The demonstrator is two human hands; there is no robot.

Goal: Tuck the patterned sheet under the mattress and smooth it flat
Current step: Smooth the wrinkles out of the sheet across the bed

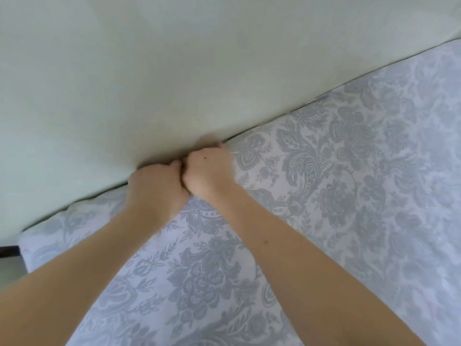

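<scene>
I've got my left hand (156, 186) and right hand (208, 168) touching side by side, fingers curled onto the sheet (324, 196) right at the wall (174, 71). The sheet spreads from the wall toward me. Best bet imo: shove its edge straight down by the wall, then sweep palms away from it. No containers in view.

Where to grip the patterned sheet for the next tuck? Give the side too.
Grip the patterned sheet at its edge beside the wall, just right of the right hand. Come from above, fingers pointing down into the gap: the edge runs along that narrow seam, so a downward reach likely fits best.
</scene>
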